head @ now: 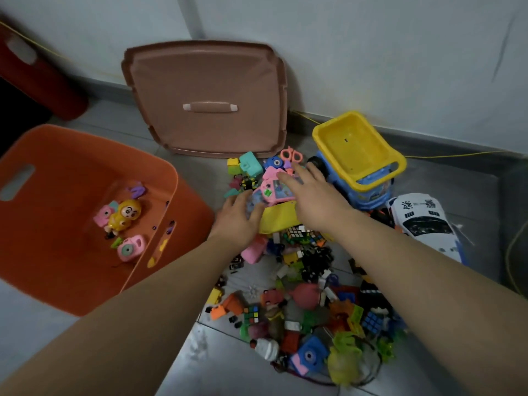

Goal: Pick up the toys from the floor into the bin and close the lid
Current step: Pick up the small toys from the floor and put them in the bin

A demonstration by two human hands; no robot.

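An orange bin (65, 261) stands at the left, holding a yellow monkey figure (124, 215) and two pink toy cameras. Its brown lid (205, 81) leans against the wall behind. A big heap of small toys (300, 295) covers the floor at centre right. My left hand (238, 215) rests, fingers spread, at the near edge of a pink toy camera (273, 191). My right hand (311, 198) hovers with fingers spread over the far side of the same camera. A yellow flat toy (278, 218) lies just below both hands.
A blue dump truck with a yellow bed (357, 150) stands right of the hands. A white toy car (423, 224) lies beside it. A dark red container (43, 78) sits at the far left by the wall. A thin yellow cord (457, 155) runs along the wall base.
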